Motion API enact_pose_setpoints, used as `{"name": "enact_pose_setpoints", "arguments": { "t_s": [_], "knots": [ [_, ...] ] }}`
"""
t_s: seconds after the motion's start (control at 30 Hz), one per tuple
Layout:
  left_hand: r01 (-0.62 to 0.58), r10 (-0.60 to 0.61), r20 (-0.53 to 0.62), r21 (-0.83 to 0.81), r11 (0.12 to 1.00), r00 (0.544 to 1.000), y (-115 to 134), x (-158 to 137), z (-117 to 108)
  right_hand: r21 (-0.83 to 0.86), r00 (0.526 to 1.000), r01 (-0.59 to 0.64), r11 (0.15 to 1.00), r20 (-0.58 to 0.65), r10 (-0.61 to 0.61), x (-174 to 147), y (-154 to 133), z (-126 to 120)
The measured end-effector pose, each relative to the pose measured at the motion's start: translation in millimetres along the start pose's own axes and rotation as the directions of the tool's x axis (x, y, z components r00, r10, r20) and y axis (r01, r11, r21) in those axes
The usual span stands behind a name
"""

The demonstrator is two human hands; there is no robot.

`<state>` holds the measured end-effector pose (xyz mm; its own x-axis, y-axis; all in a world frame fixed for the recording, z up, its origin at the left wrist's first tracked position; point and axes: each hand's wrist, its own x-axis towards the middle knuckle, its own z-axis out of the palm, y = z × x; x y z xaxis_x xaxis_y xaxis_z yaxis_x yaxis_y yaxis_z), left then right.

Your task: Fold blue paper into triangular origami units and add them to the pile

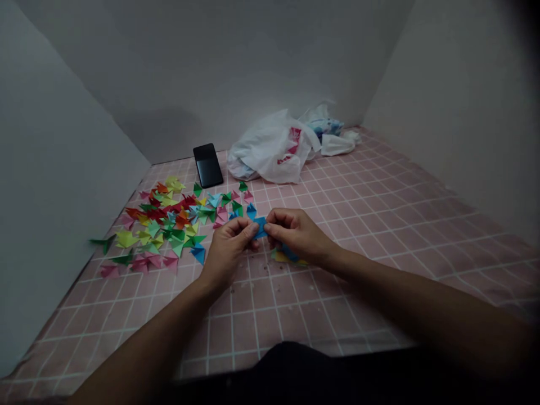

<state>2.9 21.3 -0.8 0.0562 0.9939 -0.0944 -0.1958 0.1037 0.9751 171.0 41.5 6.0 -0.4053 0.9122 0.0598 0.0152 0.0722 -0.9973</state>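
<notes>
A cluster of small, pointed, folded-paper pieces in red, orange, yellow, green, blue and pink (172,233) lies at the left on a pink cloth with a white grid (242,332). A black rectangular phone (207,165) lies behind the cluster, near the rear wall (211,73).

The left hand (234,239) is at the right edge of the cluster. Its thumb and fingers are closed in a pinch on the left edge of a small blue folded-paper piece (260,227).

The blue piece is directly between the hands, just above the cloth. It bridges the gap from thumb to thumb; both hands touch it, so neither is nearer. The fingertips cover its ends, and its long axis cannot be determined.

The right hand (293,230) pinches the right edge between thumb and index finger, the other fingers curled in. Below this hand, partly hidden, are yellow and blue paper pieces (280,256); their count cannot be determined. A crumpled white plastic bag with red print (270,149) rests beyond both hands.
</notes>
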Motion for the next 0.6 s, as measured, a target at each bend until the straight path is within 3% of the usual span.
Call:
{"name": "enact_pose_setpoints", "arguments": {
  "t_s": [0.13, 0.33, 0.6],
  "knots": [
    [0.089, -0.09, 0.002, -0.07, 0.993, 0.996, 2.9, -0.1, 1.1, -0.032, 0.999, 0.012, 0.999, -0.032, -0.013, 0.3, -0.3, 0.3],
    [0.073, -0.075, -0.024, -0.067, 0.995, 0.997, 3.1, -0.1, 0.7, 0.09, 0.998, -0.033, 0.995, 0.051, 0.029, 2.4, 0.9, -2.4],
    [0.089, -0.09, -0.005, -0.096, 0.991, 0.996, 4.2, -1.1, 1.1, 0.043, 0.999, -0.045, 0.998, -0.009, 0.046, 0.9, -0.3, -0.1]
  ]
}}
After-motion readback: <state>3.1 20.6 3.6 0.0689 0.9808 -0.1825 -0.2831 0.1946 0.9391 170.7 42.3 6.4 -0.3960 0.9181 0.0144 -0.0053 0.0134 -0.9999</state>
